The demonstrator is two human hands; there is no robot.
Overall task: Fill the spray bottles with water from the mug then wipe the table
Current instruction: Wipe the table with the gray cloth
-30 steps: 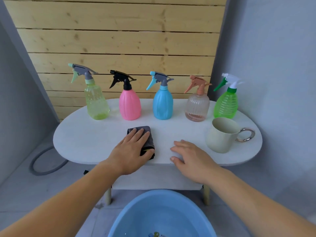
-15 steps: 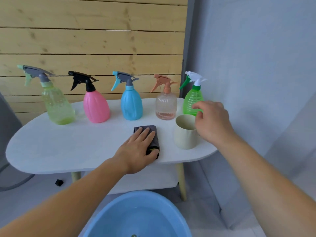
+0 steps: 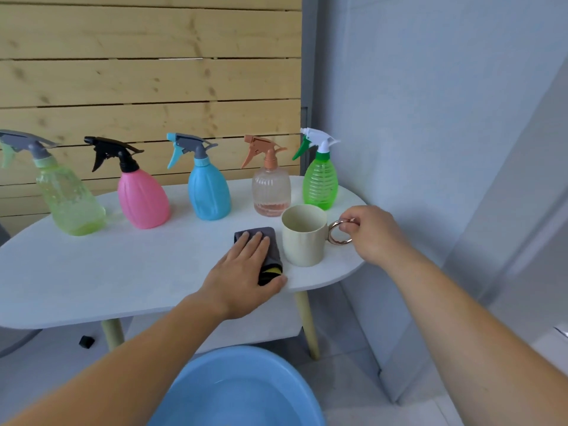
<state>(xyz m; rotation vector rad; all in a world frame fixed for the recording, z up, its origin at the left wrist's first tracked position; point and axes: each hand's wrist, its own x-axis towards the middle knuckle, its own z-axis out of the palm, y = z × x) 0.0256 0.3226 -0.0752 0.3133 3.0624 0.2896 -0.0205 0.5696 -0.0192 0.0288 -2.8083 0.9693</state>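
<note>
On the table (image 3: 92, 272), 5 spray bottles stand upright in a row along the far edge, running from 9 o'clock to 3 o'clock: yellow bottle (image 3: 70, 198), pink bottle (image 3: 143, 199), blue bottle (image 3: 209, 192), clear bottle (image 3: 272, 192), green bottle (image 3: 319, 186). The mug (image 3: 302, 241) stands upright near the table's right end, with the clear bottle just beside it at 11 o'clock and the green bottle at 1 o'clock. Its ring handle (image 3: 338, 232) points to 3 o'clock, where the right hand (image 3: 372, 232) pinches the top of the ring with curled fingers. At the mug's 9 o'clock lies a folded cloth (image 3: 267, 238), close beside it. The left hand (image 3: 242, 272) lies flat on the cloth, fingers straight. A basin (image 3: 239, 388) sits on the floor at 6 o'clock.
</note>
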